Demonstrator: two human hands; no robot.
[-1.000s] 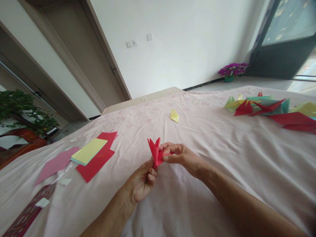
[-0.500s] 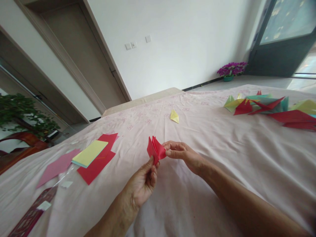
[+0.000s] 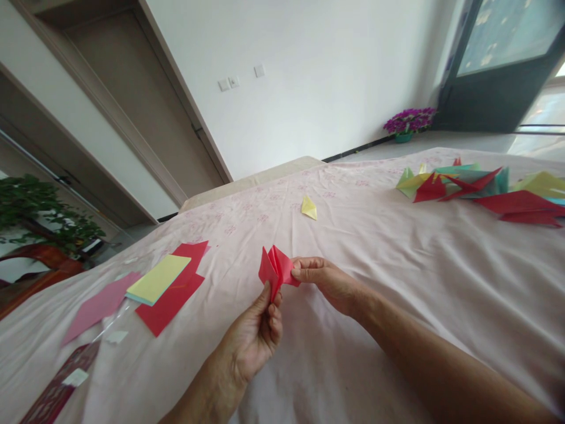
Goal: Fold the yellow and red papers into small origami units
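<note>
A red folded paper (image 3: 278,268), with pointed flaps spread upward, is held between both hands above the cloth. My left hand (image 3: 258,330) pinches its lower tip between thumb and fingers. From the right, my right hand (image 3: 326,281) grips the right-hand flap between thumb and forefinger. Beyond the hands, a small yellow folded paper (image 3: 309,207) lies on the cloth.
The bed-like surface has a pale pink cloth (image 3: 353,365). At left lie yellow sheets (image 3: 161,280), red sheets (image 3: 176,303), a pink sheet (image 3: 101,303) and a dark red packet (image 3: 62,383). Several folded paper figures (image 3: 468,185) are heaped at right.
The right-hand flap of the red folded paper is pulled farther out to the right, and its folds stand wider apart. The whole view has shifted slightly.
</note>
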